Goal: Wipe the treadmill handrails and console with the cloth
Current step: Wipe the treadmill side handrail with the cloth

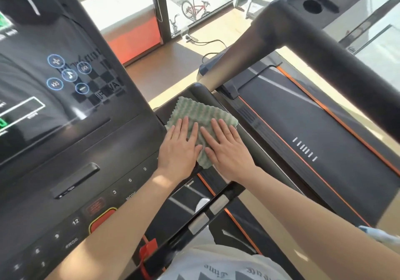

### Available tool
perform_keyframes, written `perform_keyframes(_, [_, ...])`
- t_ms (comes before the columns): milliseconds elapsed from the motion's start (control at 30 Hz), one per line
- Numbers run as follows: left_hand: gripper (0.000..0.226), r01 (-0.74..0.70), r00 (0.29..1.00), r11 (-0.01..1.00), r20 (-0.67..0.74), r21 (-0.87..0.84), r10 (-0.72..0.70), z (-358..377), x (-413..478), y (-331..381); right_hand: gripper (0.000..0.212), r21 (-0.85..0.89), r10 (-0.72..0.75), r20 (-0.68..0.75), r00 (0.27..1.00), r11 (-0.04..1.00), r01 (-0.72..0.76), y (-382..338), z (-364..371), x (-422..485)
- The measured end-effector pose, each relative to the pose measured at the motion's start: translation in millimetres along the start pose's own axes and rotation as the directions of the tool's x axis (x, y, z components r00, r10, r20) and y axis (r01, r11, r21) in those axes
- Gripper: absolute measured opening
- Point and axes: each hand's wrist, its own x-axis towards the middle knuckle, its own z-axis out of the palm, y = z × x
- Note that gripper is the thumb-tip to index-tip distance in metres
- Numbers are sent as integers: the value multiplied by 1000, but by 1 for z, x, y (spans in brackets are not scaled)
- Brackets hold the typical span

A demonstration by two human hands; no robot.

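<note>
Head view: the cloth [201, 115], green and waffle-textured, lies spread flat on the dark side ledge just right of the console [86, 149] and beside the rounded handrail [264, 154]. The left hand [179, 147] rests on the cloth's left edge, its palm partly over the ledge. The right hand [227, 147] covers the cloth's right half. Neither hand has a closed grip: all fingers are extended and pressed flat on the fabric, the two hands side by side and almost touching at the thumbs. Judgement: the step in hand is wiping this ledge at the console's right flank. The screen [43, 74], the keypad area round the red button [101, 219] and the sensor bar [207, 212] appear to be outstanding, though their cleanliness cannot be told. The next move calls for steady downward pressure while sliding the cloth, then wrapping it round the handrail, where a flat palm will not follow the curve. Care is needed near the touch controls and the red key [147, 249], which a sweep could trigger or dislodge. Containers: one round cup holder [312, 6] sits in a dark panel at upper right, well apart from the hands. Its interior is dark, and nothing can be made out inside.
</note>
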Motion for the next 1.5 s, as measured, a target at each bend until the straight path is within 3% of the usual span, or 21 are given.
perform_keyframes(200, [69,75,996,996,53,-41,-73,-9,43,-19,65,-3,40,50,998,999,-40,10,-12,50])
perform_keyframes(367, [68,26,998,989,59,-144,-17,-20,86,-35,71,226,86,129,988,968,-114,26,-39,82])
perform_keyframes(600, [71,-53,995,939,61,-339,79,-32,137,-42,77,643,207,257,944,693,-327,57,-45,89])
perform_keyframes(700, [69,-196,966,923,93,-332,239,-35,156,-43,79,703,204,301,932,612,-361,65,-45,74])
perform_keyframes(833, [69,-425,882,875,112,-230,458,-38,164,-23,85,676,231,320,919,624,-392,74,-43,39])
perform_keyframes(1000, [73,-551,797,791,115,-265,593,-36,144,22,92,533,346,282,895,719,-446,76,-31,-21])
perform_keyframes(1267, [82,-640,747,745,78,-187,661,-30,104,82,80,287,534,-41,845,816,-502,58,-2,-94])
perform_keyframes(1500, [83,-686,715,701,-1,-193,699,-18,85,105,72,286,590,-219,777,800,-527,61,17,-143])
